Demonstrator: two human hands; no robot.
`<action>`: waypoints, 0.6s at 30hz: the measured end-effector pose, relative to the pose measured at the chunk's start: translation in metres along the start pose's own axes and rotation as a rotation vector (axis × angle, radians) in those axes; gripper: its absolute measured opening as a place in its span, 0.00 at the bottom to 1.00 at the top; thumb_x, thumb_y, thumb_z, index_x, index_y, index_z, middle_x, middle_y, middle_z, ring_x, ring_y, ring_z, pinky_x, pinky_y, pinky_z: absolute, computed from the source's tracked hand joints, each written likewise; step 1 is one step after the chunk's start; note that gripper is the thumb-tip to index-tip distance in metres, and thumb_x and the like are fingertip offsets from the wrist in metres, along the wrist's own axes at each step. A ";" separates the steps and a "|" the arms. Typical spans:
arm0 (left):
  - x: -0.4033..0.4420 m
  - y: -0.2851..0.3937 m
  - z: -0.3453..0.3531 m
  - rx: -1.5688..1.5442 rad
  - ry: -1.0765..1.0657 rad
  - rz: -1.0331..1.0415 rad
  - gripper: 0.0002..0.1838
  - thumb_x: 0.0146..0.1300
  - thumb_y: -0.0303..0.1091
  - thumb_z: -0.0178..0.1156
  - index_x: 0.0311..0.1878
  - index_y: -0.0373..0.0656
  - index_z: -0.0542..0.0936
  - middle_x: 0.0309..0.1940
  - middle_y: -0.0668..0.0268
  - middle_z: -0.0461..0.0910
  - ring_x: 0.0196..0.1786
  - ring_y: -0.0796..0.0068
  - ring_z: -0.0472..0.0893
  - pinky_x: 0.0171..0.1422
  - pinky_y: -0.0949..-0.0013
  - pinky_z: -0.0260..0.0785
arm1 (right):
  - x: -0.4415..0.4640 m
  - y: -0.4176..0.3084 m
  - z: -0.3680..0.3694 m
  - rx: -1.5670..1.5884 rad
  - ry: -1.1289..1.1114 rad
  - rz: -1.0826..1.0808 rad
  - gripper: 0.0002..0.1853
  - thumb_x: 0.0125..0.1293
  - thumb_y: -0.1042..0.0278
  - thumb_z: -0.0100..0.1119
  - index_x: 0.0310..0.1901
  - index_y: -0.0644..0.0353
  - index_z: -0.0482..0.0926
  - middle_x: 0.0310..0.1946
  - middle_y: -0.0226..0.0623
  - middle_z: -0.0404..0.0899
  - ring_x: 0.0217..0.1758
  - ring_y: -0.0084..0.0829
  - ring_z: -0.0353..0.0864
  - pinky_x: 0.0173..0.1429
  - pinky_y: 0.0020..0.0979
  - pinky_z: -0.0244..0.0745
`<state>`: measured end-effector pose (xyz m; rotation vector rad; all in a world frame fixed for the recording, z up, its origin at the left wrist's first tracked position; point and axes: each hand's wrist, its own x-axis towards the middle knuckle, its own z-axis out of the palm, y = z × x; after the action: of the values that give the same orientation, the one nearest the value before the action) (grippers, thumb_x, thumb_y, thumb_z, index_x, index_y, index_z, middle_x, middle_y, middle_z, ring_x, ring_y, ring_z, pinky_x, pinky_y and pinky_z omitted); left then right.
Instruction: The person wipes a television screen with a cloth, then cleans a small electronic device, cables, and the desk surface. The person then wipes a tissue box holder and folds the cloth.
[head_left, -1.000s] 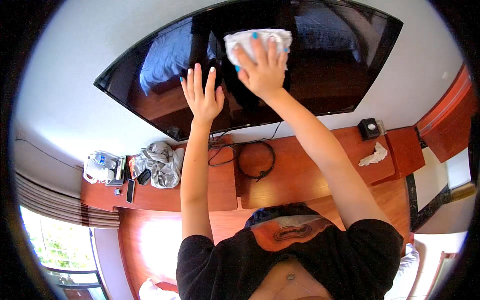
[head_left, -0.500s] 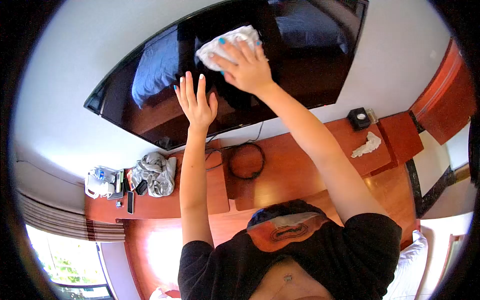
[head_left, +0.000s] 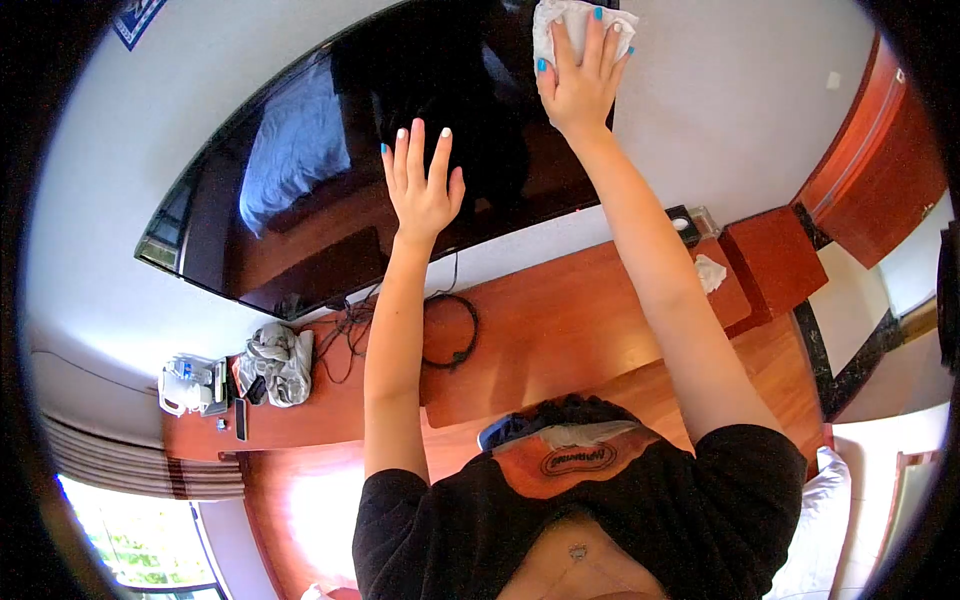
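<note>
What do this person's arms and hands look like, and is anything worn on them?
Short black sleeves end above the elbows. The left hand and right hand wear no gloves, and no watch or bracelet shows at either wrist. Both have painted nails, some bright blue and some white.

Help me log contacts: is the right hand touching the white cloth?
Touching. The head view shows the right hand spread over the white cloth, pressing it with no visible gap.

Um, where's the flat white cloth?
Top of the head view, right of centre: the white cloth is under the right hand, at the right edge of the TV.
</note>
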<state>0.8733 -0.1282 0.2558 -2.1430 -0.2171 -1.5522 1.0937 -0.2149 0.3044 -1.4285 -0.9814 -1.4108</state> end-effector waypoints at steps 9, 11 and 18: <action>-0.017 0.015 0.014 0.060 -0.098 -0.027 0.25 0.56 0.36 0.55 0.59 0.48 0.72 0.64 0.50 0.63 0.65 0.49 0.62 0.66 0.44 0.52 | -0.048 0.022 0.006 0.093 0.023 0.090 0.26 0.56 0.55 0.52 0.58 0.48 0.71 0.67 0.53 0.52 0.65 0.67 0.52 0.62 0.62 0.52; -0.024 0.016 0.016 0.068 -0.133 -0.026 0.25 0.56 0.36 0.56 0.59 0.49 0.72 0.64 0.50 0.62 0.65 0.48 0.61 0.66 0.43 0.51 | -0.079 0.027 0.003 0.103 -0.058 0.105 0.26 0.54 0.55 0.53 0.57 0.47 0.72 0.67 0.53 0.51 0.65 0.68 0.50 0.63 0.64 0.51; -0.043 0.014 0.020 0.121 -0.204 -0.012 0.24 0.56 0.37 0.55 0.59 0.52 0.73 0.64 0.52 0.63 0.64 0.51 0.63 0.64 0.44 0.55 | -0.194 0.046 0.003 0.093 -0.231 0.095 0.24 0.55 0.56 0.54 0.55 0.49 0.72 0.66 0.55 0.50 0.67 0.68 0.46 0.65 0.67 0.43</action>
<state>0.8809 -0.1251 0.2068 -2.2056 -0.3822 -1.2906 1.1296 -0.2173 0.1085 -1.5710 -1.0944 -1.1344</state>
